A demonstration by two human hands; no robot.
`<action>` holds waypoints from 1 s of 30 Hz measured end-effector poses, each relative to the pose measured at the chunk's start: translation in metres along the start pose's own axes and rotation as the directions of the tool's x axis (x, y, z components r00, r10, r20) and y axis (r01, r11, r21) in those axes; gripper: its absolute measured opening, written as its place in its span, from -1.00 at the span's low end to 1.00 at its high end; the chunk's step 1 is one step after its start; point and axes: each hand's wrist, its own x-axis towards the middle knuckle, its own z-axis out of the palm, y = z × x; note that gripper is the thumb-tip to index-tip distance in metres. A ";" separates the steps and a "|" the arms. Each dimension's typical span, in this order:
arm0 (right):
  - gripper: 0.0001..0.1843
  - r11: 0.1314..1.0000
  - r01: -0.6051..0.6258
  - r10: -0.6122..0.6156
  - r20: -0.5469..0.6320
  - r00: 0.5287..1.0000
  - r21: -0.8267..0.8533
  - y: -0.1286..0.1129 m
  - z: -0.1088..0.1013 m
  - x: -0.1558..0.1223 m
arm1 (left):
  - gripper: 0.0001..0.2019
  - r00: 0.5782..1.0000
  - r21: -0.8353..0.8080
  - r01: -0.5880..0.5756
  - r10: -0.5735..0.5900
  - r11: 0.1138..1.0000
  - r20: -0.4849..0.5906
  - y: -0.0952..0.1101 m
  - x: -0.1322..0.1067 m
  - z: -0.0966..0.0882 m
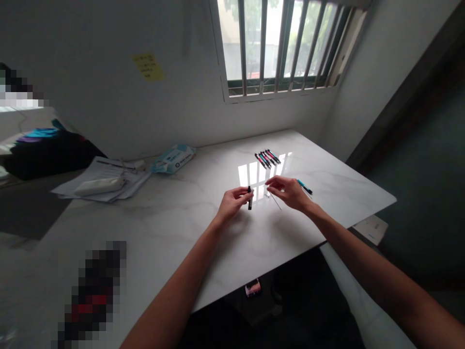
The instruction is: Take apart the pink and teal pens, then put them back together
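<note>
My left hand pinches a short black pen part upright over the white marble table. My right hand hovers just to its right, fingers curled in a pinch near a thin refill that lies on the table; what it holds is too small to make out. A teal pen lies just behind my right hand. Farther back, several pens with black, red and teal barrels lie side by side.
A pack of wipes lies near the wall. Papers with a white object on them sit at the left. A barred window is behind the table. The table's right edge drops to the floor.
</note>
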 end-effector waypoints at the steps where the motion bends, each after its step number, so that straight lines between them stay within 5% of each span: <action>1: -0.83 0.997 -0.012 0.015 -0.035 0.999 0.075 -0.004 0.002 0.003 | -0.58 1.000 0.004 -0.007 0.006 1.000 0.019 0.000 0.000 0.001; 6: -0.77 0.948 -0.013 0.043 -0.088 0.995 0.317 -0.016 0.023 0.011 | -0.62 0.996 0.021 -0.042 0.040 0.999 0.086 0.002 -0.002 0.002; 13: -0.79 0.976 0.001 0.004 -0.023 1.000 0.219 -0.022 0.036 0.007 | -0.61 0.990 0.020 -0.069 0.066 0.997 0.123 0.003 -0.004 0.002; 19: -0.82 0.995 -0.037 0.024 -0.127 0.992 -0.097 -0.016 0.017 0.004 | -0.59 0.995 -0.032 -0.070 0.072 0.997 0.067 0.002 -0.001 0.001; 24: -0.87 0.805 -0.199 0.260 0.030 0.965 -0.558 0.009 0.005 -0.015 | -0.58 0.997 -0.015 -0.070 0.069 0.997 -0.030 -0.001 0.003 -0.004; 30: -0.87 0.737 -0.167 0.244 0.028 0.969 -0.655 0.023 0.017 -0.025 | -0.57 0.997 0.011 -0.076 0.076 0.997 -0.016 -0.005 0.005 -0.005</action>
